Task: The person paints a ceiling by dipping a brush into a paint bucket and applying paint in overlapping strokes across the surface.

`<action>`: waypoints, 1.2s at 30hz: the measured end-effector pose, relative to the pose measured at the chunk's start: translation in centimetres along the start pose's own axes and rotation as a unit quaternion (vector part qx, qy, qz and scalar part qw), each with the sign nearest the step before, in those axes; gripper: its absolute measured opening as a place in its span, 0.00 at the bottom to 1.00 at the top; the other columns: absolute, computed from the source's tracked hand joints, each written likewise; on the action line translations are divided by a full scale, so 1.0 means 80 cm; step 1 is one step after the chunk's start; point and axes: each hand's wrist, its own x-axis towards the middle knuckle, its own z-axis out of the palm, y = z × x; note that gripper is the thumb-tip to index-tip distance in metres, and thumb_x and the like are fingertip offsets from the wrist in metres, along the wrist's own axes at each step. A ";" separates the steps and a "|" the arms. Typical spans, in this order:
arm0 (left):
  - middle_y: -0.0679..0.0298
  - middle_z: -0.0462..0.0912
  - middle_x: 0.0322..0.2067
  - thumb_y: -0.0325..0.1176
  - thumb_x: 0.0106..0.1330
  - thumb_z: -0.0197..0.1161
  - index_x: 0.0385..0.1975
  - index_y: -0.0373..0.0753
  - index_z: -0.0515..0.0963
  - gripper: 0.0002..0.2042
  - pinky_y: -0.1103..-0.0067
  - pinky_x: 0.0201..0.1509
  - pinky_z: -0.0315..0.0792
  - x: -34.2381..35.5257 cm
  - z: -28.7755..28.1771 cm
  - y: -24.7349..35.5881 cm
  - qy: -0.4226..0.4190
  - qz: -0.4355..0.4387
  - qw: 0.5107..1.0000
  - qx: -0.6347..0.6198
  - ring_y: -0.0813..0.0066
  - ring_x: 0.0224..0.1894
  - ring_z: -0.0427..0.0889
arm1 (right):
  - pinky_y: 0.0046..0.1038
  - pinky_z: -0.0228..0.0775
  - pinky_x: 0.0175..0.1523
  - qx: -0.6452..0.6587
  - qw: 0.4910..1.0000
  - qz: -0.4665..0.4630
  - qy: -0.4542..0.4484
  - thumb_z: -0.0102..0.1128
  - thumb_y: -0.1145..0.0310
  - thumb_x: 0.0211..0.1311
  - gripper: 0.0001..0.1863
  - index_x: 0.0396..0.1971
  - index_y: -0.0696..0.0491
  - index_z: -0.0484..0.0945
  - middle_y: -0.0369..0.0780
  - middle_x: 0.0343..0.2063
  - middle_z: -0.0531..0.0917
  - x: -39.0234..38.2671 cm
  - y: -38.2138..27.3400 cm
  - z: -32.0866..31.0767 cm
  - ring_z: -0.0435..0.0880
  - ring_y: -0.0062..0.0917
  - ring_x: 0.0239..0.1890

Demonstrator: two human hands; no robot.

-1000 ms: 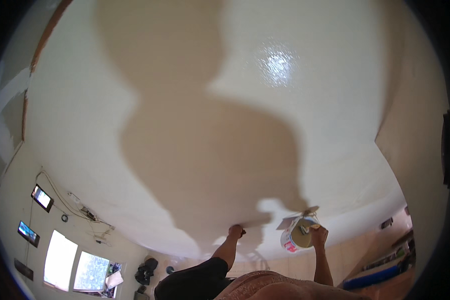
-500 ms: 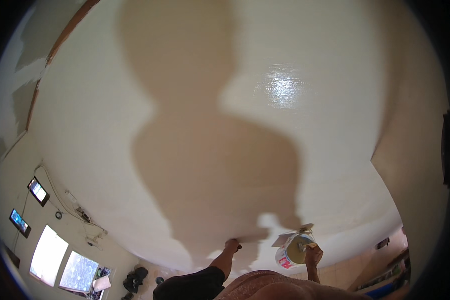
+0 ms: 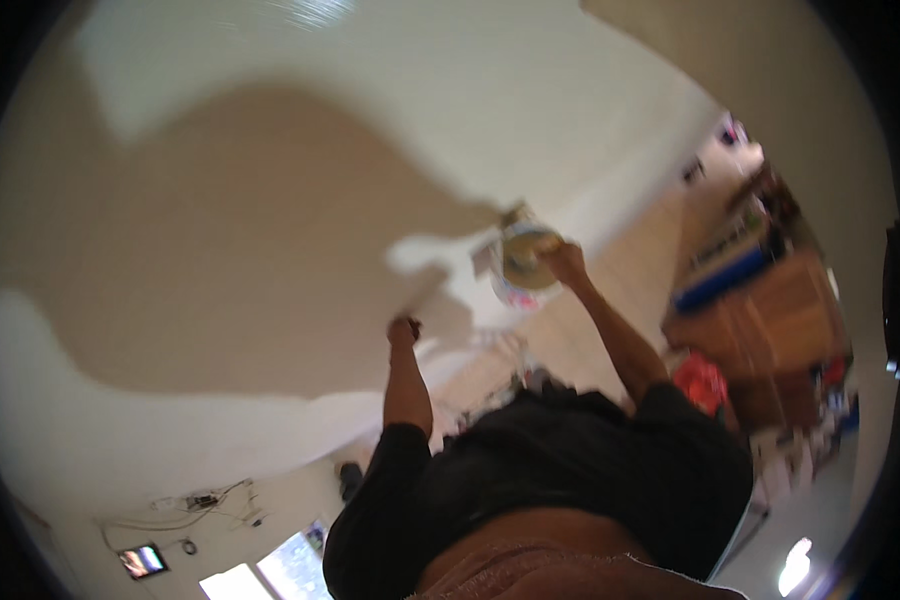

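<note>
My left hand (image 3: 403, 328) is closed beside the pale wall (image 3: 310, 300); whatever its fingers hold is too small and blurred to name. My right arm reaches forward to a round white bucket (image 3: 518, 298) with a red mark on its side. Yellowish-beige stuff (image 3: 522, 262) shows inside the bucket. Over its opening my right hand (image 3: 567, 263) has its fingers closed, and what they grip, perhaps something pale in the bucket, is smeared by motion. A flat brownish piece (image 3: 513, 213) sticks out behind the bucket's rim. What supports the bucket is hidden.
A large shadow of my body covers much of the wall. At the right stand a brown wooden piece of furniture (image 3: 760, 315), a long blue object (image 3: 725, 278) and a red bag-like thing (image 3: 700, 382). A lit screen (image 3: 142, 562) and cables (image 3: 205, 498) are at lower left.
My view has swung down and to the right, so my torso, the floor and the furniture now show more. Both hands appear higher in view. My right hand stays at the bucket.
</note>
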 end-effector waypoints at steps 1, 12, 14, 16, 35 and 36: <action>0.55 0.76 0.15 0.35 0.67 0.44 0.21 0.37 0.73 0.15 0.74 0.12 0.65 -0.011 0.027 0.022 0.055 -0.213 0.933 -0.285 0.68 0.15 0.74 | 0.33 0.76 0.34 0.005 1.000 0.006 0.003 0.66 0.53 0.49 0.18 0.32 0.54 0.83 0.46 0.24 0.84 -0.005 -0.017 -0.015 0.85 0.34 0.28; 0.59 0.77 0.15 0.31 0.67 0.42 0.22 0.37 0.72 0.13 0.80 0.09 0.56 -0.073 0.063 0.122 0.122 -0.253 0.928 -0.245 0.73 0.10 0.70 | 0.29 0.78 0.36 -0.045 0.968 -0.175 0.172 0.64 0.70 0.53 0.09 0.36 0.54 0.82 0.44 0.32 0.85 -0.027 -0.028 -0.029 0.86 0.34 0.32; 0.58 0.79 0.16 0.31 0.67 0.43 0.23 0.37 0.73 0.13 0.80 0.10 0.58 -0.072 0.060 0.115 0.128 -0.250 0.927 -0.250 0.73 0.11 0.73 | 0.28 0.77 0.35 -0.008 0.982 -0.087 0.170 0.64 0.69 0.53 0.10 0.35 0.55 0.82 0.43 0.30 0.85 -0.030 -0.036 -0.029 0.86 0.31 0.30; 0.57 0.80 0.18 0.32 0.66 0.43 0.24 0.37 0.74 0.13 0.80 0.10 0.59 -0.069 0.070 0.122 0.162 -0.266 0.920 -0.239 0.72 0.13 0.75 | 0.26 0.76 0.33 0.042 0.991 0.007 0.126 0.65 0.68 0.53 0.10 0.32 0.57 0.82 0.42 0.28 0.86 -0.032 -0.037 -0.031 0.85 0.26 0.29; 0.61 0.75 0.13 0.34 0.66 0.46 0.22 0.41 0.70 0.10 0.80 0.08 0.56 -0.054 0.061 0.108 0.057 -0.246 0.930 -0.267 0.73 0.09 0.72 | 0.30 0.77 0.38 0.041 0.983 -0.131 0.124 0.64 0.71 0.51 0.11 0.37 0.50 0.83 0.45 0.32 0.84 -0.019 -0.017 -0.030 0.85 0.36 0.33; 0.61 0.75 0.13 0.34 0.66 0.46 0.23 0.41 0.71 0.11 0.80 0.08 0.56 -0.053 0.055 0.105 0.050 -0.242 0.930 -0.273 0.72 0.10 0.72 | 0.31 0.78 0.39 0.016 0.975 -0.168 0.144 0.64 0.71 0.51 0.11 0.38 0.50 0.82 0.45 0.32 0.84 -0.019 -0.019 -0.030 0.85 0.37 0.33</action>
